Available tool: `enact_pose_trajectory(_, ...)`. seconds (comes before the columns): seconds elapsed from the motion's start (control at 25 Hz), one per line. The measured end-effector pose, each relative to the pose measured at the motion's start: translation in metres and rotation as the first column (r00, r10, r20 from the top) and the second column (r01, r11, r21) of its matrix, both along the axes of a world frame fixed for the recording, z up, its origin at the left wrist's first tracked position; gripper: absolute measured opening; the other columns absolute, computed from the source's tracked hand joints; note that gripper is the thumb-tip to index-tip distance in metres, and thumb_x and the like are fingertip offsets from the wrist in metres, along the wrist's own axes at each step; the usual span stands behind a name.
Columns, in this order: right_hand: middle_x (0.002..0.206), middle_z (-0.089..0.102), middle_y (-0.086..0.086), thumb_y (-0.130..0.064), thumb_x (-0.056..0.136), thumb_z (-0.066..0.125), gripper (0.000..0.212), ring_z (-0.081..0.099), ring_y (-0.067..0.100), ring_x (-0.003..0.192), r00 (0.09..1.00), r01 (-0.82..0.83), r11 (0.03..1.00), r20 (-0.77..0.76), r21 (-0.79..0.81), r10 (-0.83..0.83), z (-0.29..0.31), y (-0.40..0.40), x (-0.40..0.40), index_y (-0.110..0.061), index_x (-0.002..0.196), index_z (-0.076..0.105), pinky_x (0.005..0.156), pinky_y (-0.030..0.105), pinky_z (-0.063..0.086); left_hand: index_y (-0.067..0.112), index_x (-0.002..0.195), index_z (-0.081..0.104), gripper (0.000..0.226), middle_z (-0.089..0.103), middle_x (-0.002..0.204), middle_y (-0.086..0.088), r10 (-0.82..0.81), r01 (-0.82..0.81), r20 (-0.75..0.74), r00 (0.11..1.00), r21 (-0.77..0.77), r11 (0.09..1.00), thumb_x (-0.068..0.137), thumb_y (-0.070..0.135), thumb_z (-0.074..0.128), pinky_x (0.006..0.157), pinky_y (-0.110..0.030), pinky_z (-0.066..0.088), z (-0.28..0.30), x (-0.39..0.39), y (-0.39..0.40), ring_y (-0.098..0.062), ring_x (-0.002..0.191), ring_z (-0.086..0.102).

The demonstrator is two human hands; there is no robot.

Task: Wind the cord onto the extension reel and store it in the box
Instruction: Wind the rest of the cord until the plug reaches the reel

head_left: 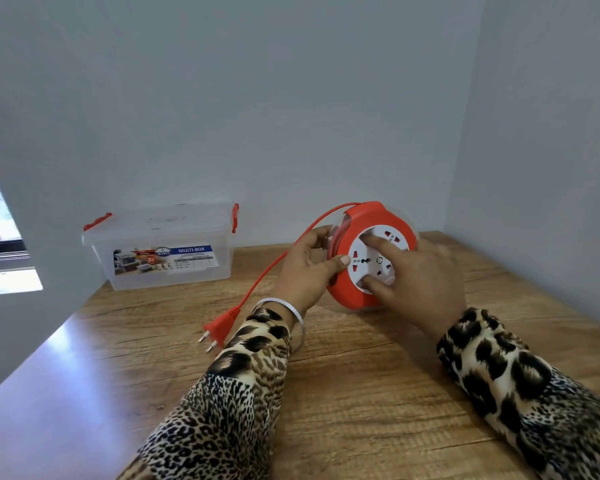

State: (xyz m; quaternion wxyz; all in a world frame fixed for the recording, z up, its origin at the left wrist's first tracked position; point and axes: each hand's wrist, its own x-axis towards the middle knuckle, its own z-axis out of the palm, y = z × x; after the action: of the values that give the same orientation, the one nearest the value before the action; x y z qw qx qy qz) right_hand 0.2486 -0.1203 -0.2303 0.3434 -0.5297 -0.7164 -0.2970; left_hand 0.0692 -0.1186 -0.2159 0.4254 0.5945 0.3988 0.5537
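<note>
The left hand (307,271) holds the extension reel (371,258) by its rim at 9 o'clock, the thumb pressed on the orange face and the other fingers curled around the edge. The right hand (420,275) lies on the white socket disc (378,259), with two fingers spread on it at about 1 and 6 o'clock; it presses the disc and does not close around anything. The two hands are apart, one on each side of the reel, which stands tilted on its edge on the worktop (361,375).

The cord (274,270) leaves the top of the reel at 11 o'clock, curves down past the left hand and ends in the plug (219,329), which lies on the worktop at 8 o'clock from the reel. Most of the cord seems already wound.

To do this step well, I think the left hand must keep the housing still while the right fingers turn the disc in even circles. The loose cord should run straight, without loops, and the plug should not catch on the sleeve (257,341).

The box (160,249) waits at 9 o'clock, well apart, with its lid closed.
</note>
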Motion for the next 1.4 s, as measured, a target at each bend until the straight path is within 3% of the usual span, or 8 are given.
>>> enact_pose_trajectory(0.28,0.101,0.067,0.000,-0.063,0.066,0.064,0.066,0.061,0.021,0.091,0.872,-0.112,0.953,-0.488,-0.281,-0.041,-0.003,-0.004,-0.007,-0.048,0.127,0.044,0.072,0.032,0.050,0.031,0.122,0.056,0.046,0.062,0.116,0.014,0.182,-0.173,-0.055,0.982,0.131,0.976,0.081,0.018,0.073,0.091,-0.039,0.056,-0.007,0.023,-0.010,-0.006,0.105,0.061)
enact_pose_trajectory(0.36,0.116,0.064,-0.002,-0.056,0.069,0.070,0.064,0.060,0.016,0.098,0.674,-0.285,0.919,-0.739,-0.272,-0.009,-0.001,0.000,-0.007,-0.036,0.127,0.050,0.075,0.029,0.047,0.031,0.117,0.056,0.045,0.063,0.111,0.015,0.248,-0.227,-0.085,0.965,0.202,0.953,0.078,0.018,0.074,0.090,-0.039,0.055,-0.012,0.032,-0.014,-0.006,0.102,0.061)
enact_pose_trajectory(0.48,0.105,0.064,0.006,-0.043,0.079,0.067,0.051,0.060,0.007,0.067,0.093,-0.586,0.791,-0.985,-0.173,-0.146,0.005,0.003,-0.006,-0.015,0.120,0.055,0.052,0.018,0.040,0.027,0.116,0.055,0.045,0.062,0.112,0.009,0.337,-0.273,-0.165,0.927,0.322,0.907,0.076,0.013,0.072,0.089,-0.038,0.053,-0.019,0.047,-0.019,-0.008,0.101,0.059)
enact_pose_trajectory(0.6,0.068,0.067,0.002,-0.045,0.082,0.057,0.031,0.042,0.008,0.040,-0.049,-0.685,0.697,-0.941,-0.213,-0.335,0.007,0.007,0.002,-0.019,0.099,0.059,0.039,0.021,0.027,0.024,0.117,0.055,0.045,0.060,0.110,0.004,0.352,-0.261,-0.194,0.916,0.380,0.887,0.077,0.009,0.068,0.088,-0.041,0.053,-0.023,0.056,-0.019,-0.014,0.099,0.059)
enact_pose_trajectory(0.8,0.085,0.073,0.003,-0.047,0.081,0.064,0.049,0.053,0.009,0.054,0.131,-0.700,0.668,-0.965,-0.253,-0.228,0.006,0.005,0.003,-0.017,0.117,0.053,0.045,0.023,0.036,0.020,0.123,0.055,0.045,0.064,0.116,-0.003,0.243,-0.219,-0.065,0.968,0.258,0.941,0.083,0.007,0.068,0.091,-0.041,0.054,-0.023,0.044,-0.011,-0.015,0.104,0.064)
enact_pose_trajectory(0.92,0.096,0.065,0.001,-0.044,0.074,0.073,0.060,0.061,0.016,0.084,0.588,-0.386,0.838,-0.803,-0.386,-0.099,0.000,0.000,-0.001,-0.016,0.118,0.045,0.069,0.035,0.050,0.016,0.133,0.051,0.048,0.063,0.124,-0.001,0.094,-0.099,0.078,0.993,0.072,0.992,0.088,0.005,0.064,0.092,-0.034,0.056,-0.017,0.025,-0.001,-0.007,0.103,0.065)
enact_pose_trajectory(1.04,0.079,0.058,-0.007,-0.032,0.073,0.072,0.042,0.056,0.015,0.072,0.906,-0.155,0.944,-0.424,-0.290,0.018,0.003,-0.007,-0.001,-0.023,0.103,0.043,0.057,0.030,0.042,0.014,0.131,0.052,0.043,0.068,0.107,0.008,0.045,-0.046,0.117,0.992,0.005,0.999,0.090,0.003,0.060,0.082,-0.023,0.057,-0.012,0.003,0.008,0.003,0.083,0.068)
enact_pose_trajectory(1.4,0.138,0.050,0.011,-0.010,0.068,0.072,0.044,0.048,0.037,0.111,0.926,-0.190,0.951,0.278,-0.243,0.256,0.010,-0.003,0.002,-0.039,0.102,0.071,0.089,0.052,0.037,0.026,0.126,0.056,0.041,0.069,0.107,0.005,-0.069,0.069,-0.051,0.996,-0.011,0.998,0.090,0.008,0.062,0.064,-0.016,0.055,0.002,-0.016,0.006,0.001,0.083,0.068)
